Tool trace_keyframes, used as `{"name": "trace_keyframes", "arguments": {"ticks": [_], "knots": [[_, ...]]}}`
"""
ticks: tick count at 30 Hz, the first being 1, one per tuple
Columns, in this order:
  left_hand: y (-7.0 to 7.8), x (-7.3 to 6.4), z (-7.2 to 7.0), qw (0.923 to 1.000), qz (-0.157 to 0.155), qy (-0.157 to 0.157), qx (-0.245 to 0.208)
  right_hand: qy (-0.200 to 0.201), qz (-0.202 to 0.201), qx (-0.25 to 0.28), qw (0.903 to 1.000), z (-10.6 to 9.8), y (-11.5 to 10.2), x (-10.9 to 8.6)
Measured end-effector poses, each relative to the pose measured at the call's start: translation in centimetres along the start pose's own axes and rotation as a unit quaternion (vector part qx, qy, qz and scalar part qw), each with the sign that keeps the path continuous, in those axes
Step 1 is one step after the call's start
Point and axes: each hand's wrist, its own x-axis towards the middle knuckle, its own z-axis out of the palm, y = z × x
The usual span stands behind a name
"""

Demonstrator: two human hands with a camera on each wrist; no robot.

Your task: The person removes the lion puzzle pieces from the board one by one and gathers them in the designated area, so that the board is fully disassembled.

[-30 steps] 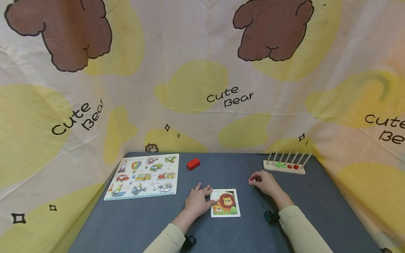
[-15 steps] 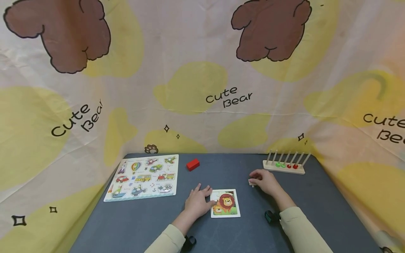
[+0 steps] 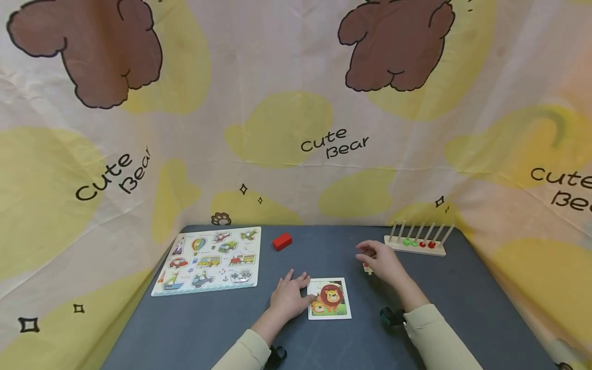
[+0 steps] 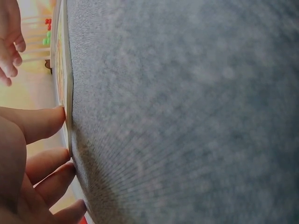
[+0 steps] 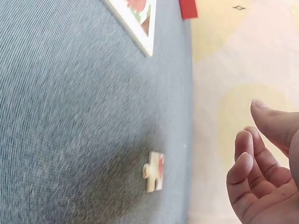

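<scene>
A square jigsaw puzzle [image 3: 329,298] with a lion picture and a pale frame lies flat on the table. My left hand [image 3: 289,296] rests at its left side, fingers spread, the thumb over the frame's edge. In the left wrist view the thumb and a fingertip touch the puzzle's rim [image 4: 69,88]. A loose jigsaw piece [image 3: 367,268], pale with some red, lies on the table to the right. Just above it hovers my right hand [image 3: 383,261], fingers loosely bent and holding nothing; the right wrist view shows the puzzle piece [image 5: 154,171] apart from the fingers.
A vehicle picture board [image 3: 210,262] lies at the back left, with a red block [image 3: 282,241] beside it. At the back right stands a wooden peg rack [image 3: 414,245] with green and red beads. A printed cloth [image 3: 277,128] hangs behind the table.
My right hand has let go of the jigsaw piece and risen slightly away from it, leaving it on the table. The left hand stays in place.
</scene>
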Motion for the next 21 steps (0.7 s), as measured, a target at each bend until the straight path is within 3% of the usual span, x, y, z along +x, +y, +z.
{"name": "trace_keyframes", "arguments": {"ticks": [21], "knots": [[0.2, -0.3, -0.2, 1.0000, 0.006, 0.007, -0.003, 0.001, -0.021, 0.011, 0.9997, 2.3, -2.4, -0.7]]}}
